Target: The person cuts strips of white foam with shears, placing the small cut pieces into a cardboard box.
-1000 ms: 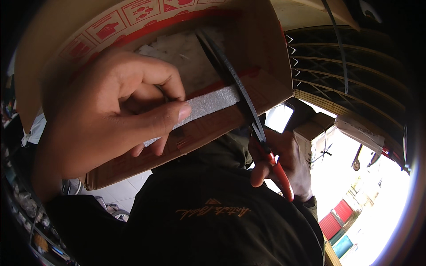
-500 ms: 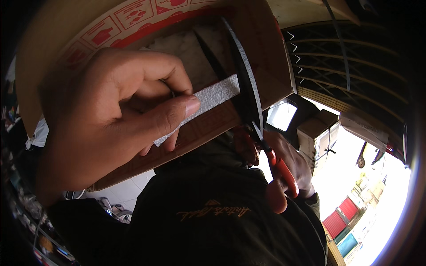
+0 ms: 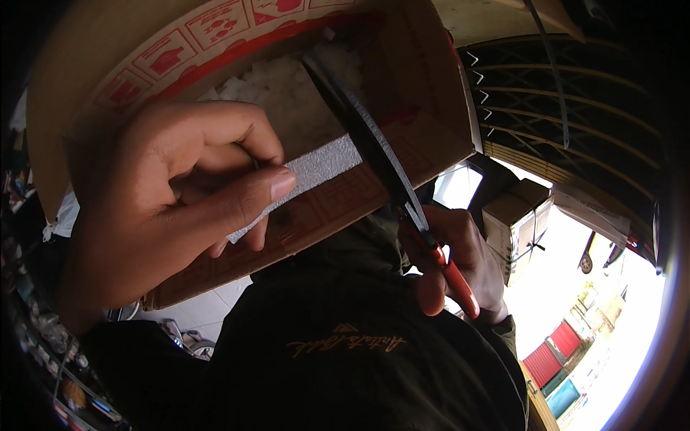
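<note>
Between thumb and fingers, my left hand (image 3: 194,179) pinches a narrow strip of grey-white foam sheet (image 3: 323,164). The strip's free end reaches right, to the blades of the scissors (image 3: 366,136). Those scissors have dark blades and orange-red handles, and my right hand (image 3: 460,251) grips them by the handles. Their blades are closed together across the strip's end. Below both hands a cardboard box (image 3: 445,108) with red printing stands open, and many small whitish pieces (image 3: 302,93) lie inside it.
Right of the box sits a smaller tied carton (image 3: 514,223). A dark folding gate (image 3: 560,93) stands at the upper right, beside a bright opening. Assorted goods (image 3: 72,359) crowd the lower left, and a tiled floor (image 3: 194,312) shows beneath the box.
The scissor blades have closed from an open position. A small piece is now seen past the blades, over the box. My left hand and the strip have shifted slightly left and down.
</note>
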Demonstrator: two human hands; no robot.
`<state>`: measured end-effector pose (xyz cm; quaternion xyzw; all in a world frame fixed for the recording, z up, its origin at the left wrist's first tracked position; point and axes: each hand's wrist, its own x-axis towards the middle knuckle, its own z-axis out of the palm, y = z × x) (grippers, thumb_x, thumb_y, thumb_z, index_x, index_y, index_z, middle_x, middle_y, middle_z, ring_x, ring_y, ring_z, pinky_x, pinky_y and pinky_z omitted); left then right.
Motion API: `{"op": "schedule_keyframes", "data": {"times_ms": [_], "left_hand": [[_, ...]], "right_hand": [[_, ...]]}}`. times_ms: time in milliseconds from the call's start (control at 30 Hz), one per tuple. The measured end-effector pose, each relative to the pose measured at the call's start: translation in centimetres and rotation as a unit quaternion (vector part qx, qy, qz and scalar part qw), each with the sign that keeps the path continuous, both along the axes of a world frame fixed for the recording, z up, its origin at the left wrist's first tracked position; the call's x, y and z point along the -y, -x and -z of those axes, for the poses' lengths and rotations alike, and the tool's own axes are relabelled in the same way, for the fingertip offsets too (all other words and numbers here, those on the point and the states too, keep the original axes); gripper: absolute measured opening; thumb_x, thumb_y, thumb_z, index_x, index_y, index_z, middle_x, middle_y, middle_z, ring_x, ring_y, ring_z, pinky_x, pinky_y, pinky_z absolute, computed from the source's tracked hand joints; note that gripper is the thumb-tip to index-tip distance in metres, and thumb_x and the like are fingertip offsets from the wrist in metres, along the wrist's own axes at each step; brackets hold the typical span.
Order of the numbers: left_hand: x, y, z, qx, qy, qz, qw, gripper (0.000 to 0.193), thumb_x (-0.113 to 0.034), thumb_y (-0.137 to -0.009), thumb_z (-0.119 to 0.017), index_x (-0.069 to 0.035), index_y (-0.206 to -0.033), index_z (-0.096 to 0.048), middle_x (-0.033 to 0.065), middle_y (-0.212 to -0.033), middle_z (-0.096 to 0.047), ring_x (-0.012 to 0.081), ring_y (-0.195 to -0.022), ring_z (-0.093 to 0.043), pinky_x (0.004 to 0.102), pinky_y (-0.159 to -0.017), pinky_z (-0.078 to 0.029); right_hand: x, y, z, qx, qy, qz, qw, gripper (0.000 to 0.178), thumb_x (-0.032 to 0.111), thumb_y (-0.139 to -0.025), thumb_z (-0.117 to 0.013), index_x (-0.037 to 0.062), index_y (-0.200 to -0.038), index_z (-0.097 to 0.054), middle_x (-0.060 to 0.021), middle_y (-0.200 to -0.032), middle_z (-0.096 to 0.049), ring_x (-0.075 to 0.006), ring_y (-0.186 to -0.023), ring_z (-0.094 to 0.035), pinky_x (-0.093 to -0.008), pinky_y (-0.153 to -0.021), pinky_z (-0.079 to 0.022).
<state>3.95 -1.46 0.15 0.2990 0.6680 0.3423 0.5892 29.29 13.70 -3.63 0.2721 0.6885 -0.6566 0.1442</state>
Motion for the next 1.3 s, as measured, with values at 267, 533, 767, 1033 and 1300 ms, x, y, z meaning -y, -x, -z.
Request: {"op": "schedule_keyframes", "data": {"times_ms": [267, 533, 767, 1033, 1300], "left_hand": [[-0.5, -0.4, -0.2, -0.033, -0.045, -0.038, 0.998, 0.021, -0.021, -0.094, -0.056, -0.002, -0.087, -0.056, 0.005, -0.06, -0.06, 0.0026, -0.046, -0.047, 0.0163, -0.043, -0.035], [-1.7, -0.6, 0.4, 0.002, -0.049, 0.013, 0.999, 0.019, -0.017, -0.094, -0.057, 0.001, -0.087, -0.056, 0.0064, -0.063, -0.061, 0.0036, -0.047, -0.049, 0.017, -0.044, -0.036], [-1.6, -0.5, 0.6, 0.002, -0.057, 0.013, 0.998, 0.018, -0.015, -0.093, -0.057, 0.002, -0.086, -0.056, 0.0067, -0.063, -0.061, 0.004, -0.047, -0.049, 0.0177, -0.044, -0.037], [-0.8, -0.3, 0.3, -0.001, -0.029, -0.014, 0.999, 0.021, -0.02, -0.093, -0.058, -0.001, -0.085, -0.056, 0.0061, -0.062, -0.06, 0.0039, -0.047, -0.049, 0.0173, -0.044, -0.036], [-2.3, -1.9, -0.3, -0.076, -0.107, -0.042, 0.99, 0.019, -0.018, -0.094, -0.058, 0.001, -0.088, -0.057, 0.0069, -0.063, -0.061, 0.0035, -0.045, -0.047, 0.0175, -0.043, -0.035]], "right_hand": [[-0.7, 0.5, 0.4, -0.123, -0.009, -0.063, 0.99, 0.097, 0.069, -0.043, -0.078, -0.0055, -0.098, -0.052, -0.007, -0.058, -0.047, -0.0187, -0.051, -0.049, -0.0351, -0.05, -0.035], [-0.7, 1.3, 0.1, -0.145, -0.072, -0.101, 0.982, 0.095, 0.066, -0.048, -0.08, -0.0047, -0.104, -0.051, -0.0095, -0.059, -0.051, -0.0221, -0.052, -0.053, -0.0356, -0.051, -0.037], [0.2, 0.7, -0.4, -0.083, -0.118, -0.046, 0.988, 0.072, 0.047, -0.054, -0.088, -0.0042, -0.096, -0.058, -0.0081, -0.057, -0.055, -0.0194, -0.051, -0.055, -0.0339, -0.05, -0.036], [0.1, -0.1, 0.1, -0.013, -0.001, 0.017, 1.0, 0.082, 0.058, -0.049, -0.085, -0.0043, -0.094, -0.057, -0.0058, -0.06, -0.055, -0.0174, -0.054, -0.054, -0.0336, -0.052, -0.038], [-0.5, 0.5, -0.3, -0.093, -0.023, -0.05, 0.994, 0.084, 0.059, -0.05, -0.084, -0.0045, -0.097, -0.056, -0.0067, -0.06, -0.054, -0.0194, -0.053, -0.055, -0.0344, -0.052, -0.038]]}}
